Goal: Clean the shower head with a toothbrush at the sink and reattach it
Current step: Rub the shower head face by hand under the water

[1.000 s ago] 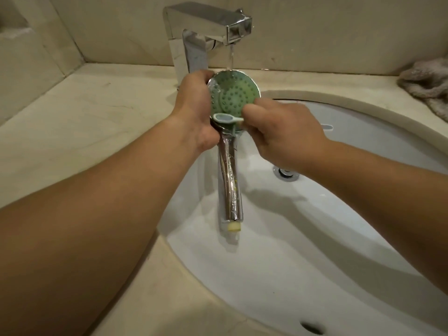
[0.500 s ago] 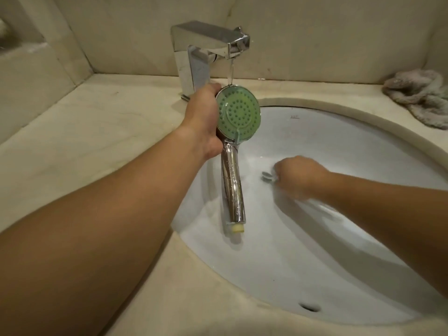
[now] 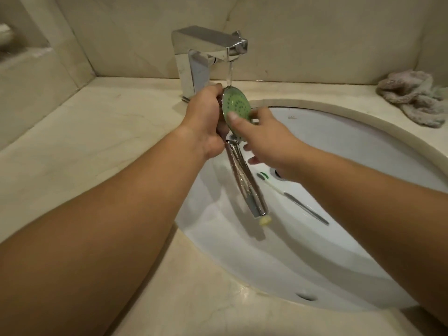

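Under the running spout of the square chrome faucet (image 3: 208, 48), the chrome shower head with its round green nozzle face (image 3: 236, 108) is tilted over the white oval sink basin (image 3: 351, 146), handle slanting down away from the faucet. The left hand (image 3: 206, 117) grips it at the neck, behind the disc; the right hand (image 3: 264, 139), holding nothing, rubs the green face with its thumb. Rigid, wet and probably slick, the piece seems safest held at that neck. Its handle ends in a pale yellowish fitting. Below the faucet, in the basin, lies the white-and-green toothbrush (image 3: 291, 197), released.
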{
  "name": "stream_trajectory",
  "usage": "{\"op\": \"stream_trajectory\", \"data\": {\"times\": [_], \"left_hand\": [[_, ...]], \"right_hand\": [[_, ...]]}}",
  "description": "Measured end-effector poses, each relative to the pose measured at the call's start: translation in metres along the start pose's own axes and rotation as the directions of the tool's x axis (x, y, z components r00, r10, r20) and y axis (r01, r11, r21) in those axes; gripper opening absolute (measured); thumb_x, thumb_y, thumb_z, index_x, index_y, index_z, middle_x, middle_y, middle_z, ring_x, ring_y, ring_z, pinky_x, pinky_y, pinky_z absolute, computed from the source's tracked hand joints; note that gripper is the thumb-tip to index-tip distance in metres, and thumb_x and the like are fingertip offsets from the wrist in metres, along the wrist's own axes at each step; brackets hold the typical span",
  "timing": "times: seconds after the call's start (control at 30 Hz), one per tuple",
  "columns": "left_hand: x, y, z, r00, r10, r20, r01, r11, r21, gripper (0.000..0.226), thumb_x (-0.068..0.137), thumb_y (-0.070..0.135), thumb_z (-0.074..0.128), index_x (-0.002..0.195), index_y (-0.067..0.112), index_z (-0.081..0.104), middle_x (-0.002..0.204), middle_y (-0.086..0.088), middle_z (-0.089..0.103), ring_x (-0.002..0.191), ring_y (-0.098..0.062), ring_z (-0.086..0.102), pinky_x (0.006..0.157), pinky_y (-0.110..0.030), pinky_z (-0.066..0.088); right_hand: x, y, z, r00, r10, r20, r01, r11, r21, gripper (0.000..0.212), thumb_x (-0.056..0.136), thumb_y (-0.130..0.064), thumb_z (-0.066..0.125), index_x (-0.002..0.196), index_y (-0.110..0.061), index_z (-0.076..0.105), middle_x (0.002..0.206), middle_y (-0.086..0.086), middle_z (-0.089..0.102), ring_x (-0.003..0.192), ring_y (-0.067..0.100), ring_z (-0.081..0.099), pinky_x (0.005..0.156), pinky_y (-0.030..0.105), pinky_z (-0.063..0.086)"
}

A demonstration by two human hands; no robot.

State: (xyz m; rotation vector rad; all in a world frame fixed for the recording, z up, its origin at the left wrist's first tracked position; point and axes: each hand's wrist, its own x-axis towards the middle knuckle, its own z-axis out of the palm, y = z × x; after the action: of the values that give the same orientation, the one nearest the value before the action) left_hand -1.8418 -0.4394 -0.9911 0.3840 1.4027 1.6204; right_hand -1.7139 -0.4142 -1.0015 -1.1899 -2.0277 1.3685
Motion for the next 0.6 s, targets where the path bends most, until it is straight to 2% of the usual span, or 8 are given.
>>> {"op": "stream_trajectory", "data": {"times": [0.07, 0.13, 0.2, 0.27, 0.37, 0.47, 0.53, 0.6], "left_hand": [[0.0, 0.001, -0.001, 1.0, -0.013, 0.008, 0.013, 1.0, -0.011, 0.043, 0.106, 0.039, 0.046, 0.115, 0.004, 0.071, 0.111, -0.014, 0.076, 0.112, -0.036, 0.073, 0.095, -0.045, 0.06], [-0.003, 0.002, -0.003, 0.999, -0.034, 0.042, 0.035, 0.999, -0.015, 0.054, 0.108, 0.044, 0.041, 0.123, 0.001, 0.069, 0.121, -0.016, 0.075, 0.113, -0.043, 0.072, 0.102, -0.055, 0.056], [-0.009, 0.004, -0.003, 0.995, -0.068, 0.075, 0.072, 0.996, -0.045, 0.063, 0.109, 0.051, 0.036, 0.13, 0.0, 0.066, 0.121, -0.023, 0.074, 0.107, -0.041, 0.075, 0.093, -0.056, 0.061], [-0.01, 0.005, 0.0, 0.993, -0.092, 0.076, 0.098, 0.993, -0.073, 0.066, 0.109, 0.055, 0.036, 0.131, 0.001, 0.065, 0.118, -0.024, 0.075, 0.102, -0.04, 0.077, 0.081, -0.054, 0.065], [-0.015, 0.009, 0.001, 0.987, -0.134, 0.086, 0.139, 0.988, -0.06, 0.068, 0.107, 0.06, 0.038, 0.131, 0.003, 0.066, 0.114, -0.024, 0.077, 0.096, -0.04, 0.078, 0.075, -0.059, 0.064], [-0.017, 0.008, -0.001, 0.988, -0.152, 0.039, 0.152, 0.988, -0.009, 0.052, 0.109, 0.051, 0.04, 0.129, 0.012, 0.067, 0.118, -0.019, 0.076, 0.099, -0.036, 0.075, 0.063, -0.06, 0.062], [-0.018, 0.002, -0.002, 0.993, -0.109, 0.035, 0.108, 0.994, 0.026, 0.04, 0.111, 0.04, 0.041, 0.127, 0.016, 0.068, 0.124, -0.015, 0.072, 0.109, -0.034, 0.07, 0.07, -0.057, 0.063], [-0.017, -0.002, -0.004, 0.996, -0.071, 0.055, 0.071, 0.997, 0.005, 0.036, 0.113, 0.031, 0.038, 0.116, 0.018, 0.07, 0.116, -0.014, 0.075, 0.105, -0.035, 0.073, 0.075, -0.06, 0.063]], "right_hand": [[0.004, 0.002, 0.007, 0.999, 0.025, -0.02, -0.023, 0.995, 0.098, 0.063, 0.081, -0.063, 0.063, 0.125, -0.026, 0.038, 0.11, -0.001, 0.061, 0.091, 0.019, 0.066, 0.073, 0.042, 0.059], [0.01, 0.003, 0.004, 0.999, 0.053, 0.008, -0.053, 0.953, 0.298, 0.067, 0.082, -0.054, 0.07, 0.131, -0.026, 0.033, 0.112, 0.003, 0.063, 0.086, 0.022, 0.071, 0.071, 0.041, 0.061], [0.016, 0.005, -0.001, 0.999, 0.026, 0.048, -0.042, 0.923, 0.383, 0.074, 0.08, -0.044, 0.076, 0.136, -0.025, 0.032, 0.113, 0.006, 0.065, 0.082, 0.023, 0.074, 0.072, 0.043, 0.062], [0.023, 0.008, -0.001, 0.998, -0.032, 0.06, 0.005, 0.916, 0.402, 0.068, 0.078, -0.04, 0.08, 0.129, -0.021, 0.04, 0.113, 0.008, 0.067, 0.085, 0.025, 0.074, 0.071, 0.043, 0.061], [0.029, 0.012, 0.002, 0.997, -0.072, 0.008, 0.064, 0.925, 0.374, 0.063, 0.076, -0.042, 0.081, 0.124, -0.022, 0.045, 0.11, 0.007, 0.067, 0.085, 0.027, 0.073, 0.061, 0.036, 0.058], [0.034, 0.017, -0.002, 0.994, -0.102, -0.046, 0.112, 0.932, 0.345, 0.06, 0.079, -0.037, 0.079, 0.124, -0.024, 0.041, 0.113, 0.006, 0.063, 0.087, 0.028, 0.071, 0.057, 0.038, 0.058], [0.036, 0.019, -0.008, 0.994, -0.098, -0.055, 0.11, 0.946, 0.305, 0.052, 0.085, -0.039, 0.073, 0.123, -0.023, 0.04, 0.113, 0.006, 0.063, 0.085, 0.026, 0.071, 0.057, 0.04, 0.059], [0.038, 0.017, -0.01, 0.994, -0.1, -0.053, 0.11, 0.96, 0.256, 0.05, 0.088, -0.042, 0.069, 0.122, -0.021, 0.04, 0.112, 0.007, 0.063, 0.086, 0.025, 0.071, 0.061, 0.046, 0.061]]}}
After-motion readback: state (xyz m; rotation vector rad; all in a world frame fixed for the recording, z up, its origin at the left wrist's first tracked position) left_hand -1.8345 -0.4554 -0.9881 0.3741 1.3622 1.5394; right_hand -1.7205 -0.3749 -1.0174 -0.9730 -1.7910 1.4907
